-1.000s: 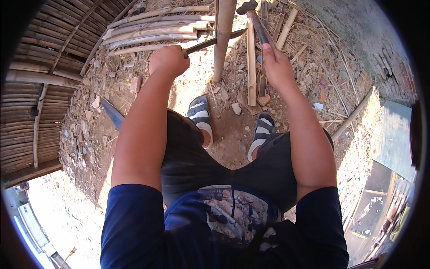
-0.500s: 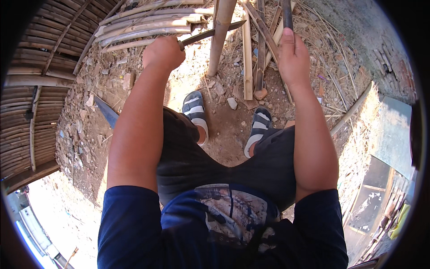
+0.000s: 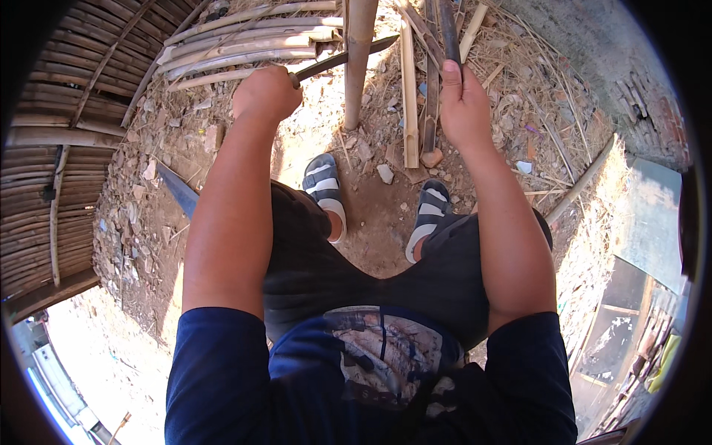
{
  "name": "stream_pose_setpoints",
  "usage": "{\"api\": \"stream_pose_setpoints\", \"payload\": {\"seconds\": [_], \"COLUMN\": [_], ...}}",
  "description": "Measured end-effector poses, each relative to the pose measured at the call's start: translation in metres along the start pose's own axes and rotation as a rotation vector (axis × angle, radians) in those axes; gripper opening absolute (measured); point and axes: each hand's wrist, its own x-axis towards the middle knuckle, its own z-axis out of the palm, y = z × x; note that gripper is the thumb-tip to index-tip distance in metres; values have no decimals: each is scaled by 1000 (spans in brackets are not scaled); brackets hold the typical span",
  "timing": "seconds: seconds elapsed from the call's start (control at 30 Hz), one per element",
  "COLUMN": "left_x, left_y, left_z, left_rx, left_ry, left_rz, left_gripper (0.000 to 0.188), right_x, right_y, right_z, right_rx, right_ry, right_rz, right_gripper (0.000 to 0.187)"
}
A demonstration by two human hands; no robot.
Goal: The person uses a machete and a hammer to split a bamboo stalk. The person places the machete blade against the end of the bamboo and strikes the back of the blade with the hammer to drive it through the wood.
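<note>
My left hand [image 3: 268, 95] is closed round the handle of a long-bladed knife [image 3: 324, 65]. Its dark blade points right and crosses a standing bamboo pole [image 3: 359, 74], with the tip showing beyond. The pole covers the blade's middle; whether the blade is sunk into it I cannot tell. To the right, my right hand [image 3: 466, 107] grips a dark rod [image 3: 448, 30], thumb laid along it. The rod's far end runs out of the picture at the top.
Cut bamboo poles [image 3: 245, 53] lie stacked at the far left. Split bamboo strips [image 3: 409, 104] rest on the rubble-strewn ground beyond my sandalled feet. Another blade [image 3: 176, 189] lies left of my left arm. A bamboo-slat wall [image 3: 44, 200] stands left, a rough wall [image 3: 608, 67] right.
My right hand and the dark rod have shifted left and a little nearer to me. My left hand and the knife have moved slightly left, and the bamboo pole stands more upright.
</note>
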Motion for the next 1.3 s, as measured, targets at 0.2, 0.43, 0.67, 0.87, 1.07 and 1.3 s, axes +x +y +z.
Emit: {"api": "stream_pose_setpoints", "payload": {"seconds": [0.2, 0.43, 0.67, 0.87, 1.07, 1.3], "left_x": [0, -1, -7, -5, -3, -2], "left_y": [4, 0, 4, -1, 6, 0], "left_z": [1, 0, -3, -5, -4, -3], "left_rx": [20, 32, 48, 37, 84, 78], "left_ry": [11, -6, 2, -17, -16, 9], "left_rz": [-49, 6, -14, -17, 31, -4], "left_gripper": [37, 38, 36, 39, 40, 35], "right_x": [2, 2, -3, 5, -4, 5], "right_y": [-3, -13, 24, -24, 30, 0], "right_z": [8, -16, 23, -16, 19, 1], "right_rx": [-158, 367, -142, 185, -103, -110], "right_ry": [-274, 40, -289, -137, -178, -213], "right_rz": [254, 10, 196, 227, 144, 147], "right_gripper": [61, 56, 61, 65, 63, 61]}}
